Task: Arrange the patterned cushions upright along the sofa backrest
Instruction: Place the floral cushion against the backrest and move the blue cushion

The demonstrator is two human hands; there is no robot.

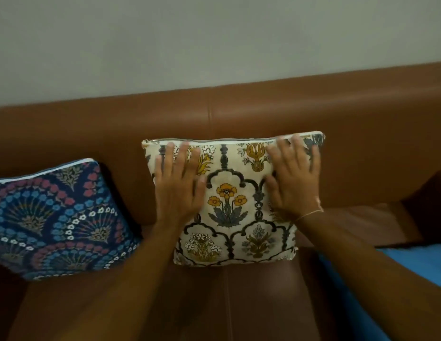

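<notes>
A cream cushion (229,205) with yellow flowers and dark arches stands upright against the brown leather sofa backrest (214,114), in the middle of the view. My left hand (177,183) lies flat on its left half, fingers spread. My right hand (294,178) lies flat on its right half, fingertips at the top edge. Neither hand grips the fabric. To the left, a dark blue cushion (54,217) with pink and blue fan motifs leans upright against the same backrest, apart from both hands.
The sofa seat (226,303) spreads below the cushions. A blue cloth (411,267) lies on the seat at the right edge. The sofa's right armrest (431,190) rises beyond it. A plain pale wall fills the top.
</notes>
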